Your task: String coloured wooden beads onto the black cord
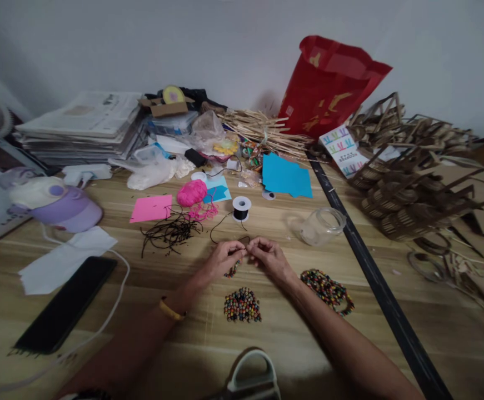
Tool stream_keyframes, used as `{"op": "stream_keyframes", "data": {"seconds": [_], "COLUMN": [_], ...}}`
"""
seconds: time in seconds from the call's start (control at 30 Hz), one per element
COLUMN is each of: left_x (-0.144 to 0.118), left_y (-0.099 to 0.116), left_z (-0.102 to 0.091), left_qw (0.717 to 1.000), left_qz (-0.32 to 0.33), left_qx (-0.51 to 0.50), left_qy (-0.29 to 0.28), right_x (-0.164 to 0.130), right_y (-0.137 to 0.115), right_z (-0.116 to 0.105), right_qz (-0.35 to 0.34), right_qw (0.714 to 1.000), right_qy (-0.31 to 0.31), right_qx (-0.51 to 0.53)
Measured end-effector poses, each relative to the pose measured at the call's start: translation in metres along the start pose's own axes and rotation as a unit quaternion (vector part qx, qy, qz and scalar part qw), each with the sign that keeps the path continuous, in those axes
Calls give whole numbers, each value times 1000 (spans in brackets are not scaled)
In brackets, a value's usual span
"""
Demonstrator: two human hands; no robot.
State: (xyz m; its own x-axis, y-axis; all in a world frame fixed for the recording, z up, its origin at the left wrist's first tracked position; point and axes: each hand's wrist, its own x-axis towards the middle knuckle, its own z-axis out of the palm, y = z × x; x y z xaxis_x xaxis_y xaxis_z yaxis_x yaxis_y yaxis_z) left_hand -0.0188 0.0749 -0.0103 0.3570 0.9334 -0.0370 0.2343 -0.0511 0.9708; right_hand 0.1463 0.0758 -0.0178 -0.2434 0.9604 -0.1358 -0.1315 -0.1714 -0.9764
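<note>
My left hand (224,257) and my right hand (269,255) meet at the middle of the wooden table (208,344), fingertips pinched together on a thin black cord (220,225). A short strand of coloured beads (233,270) hangs from the left hand. The cord runs back to a small spool (242,208) of black thread. A loose pile of coloured beads (242,305) lies just in front of my hands. A finished coil of strung beads (327,289) lies under my right forearm's far side.
An empty glass jar (322,225) lies on its side at right. A tangle of black cord pieces (170,231), pink yarn (192,193), pink paper (151,208), blue paper (286,176), a black phone (65,304), newspapers (83,123), a red bag (329,83), cardboard strips (412,178), scissors handle (253,378).
</note>
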Motion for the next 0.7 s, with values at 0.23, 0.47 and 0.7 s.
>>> {"op": "stream_keyframes", "data": {"seconds": [0.23, 0.47, 0.7], "left_x": [-1, 2, 0], "left_y": [-3, -11, -4], "left_z": [0, 0, 1], "left_qw": [1000, 999, 1000], "left_qz": [6, 25, 15], "left_qx": [6, 23, 25], "left_qy": [-8, -12, -4], "right_x": [0, 0, -2], "right_y": [0, 3, -3], "right_z": [-1, 0, 1], "right_qz": [12, 25, 8], "right_qw": [999, 998, 1000], "right_qy": [-15, -11, -22], "right_qx": [45, 51, 21]}}
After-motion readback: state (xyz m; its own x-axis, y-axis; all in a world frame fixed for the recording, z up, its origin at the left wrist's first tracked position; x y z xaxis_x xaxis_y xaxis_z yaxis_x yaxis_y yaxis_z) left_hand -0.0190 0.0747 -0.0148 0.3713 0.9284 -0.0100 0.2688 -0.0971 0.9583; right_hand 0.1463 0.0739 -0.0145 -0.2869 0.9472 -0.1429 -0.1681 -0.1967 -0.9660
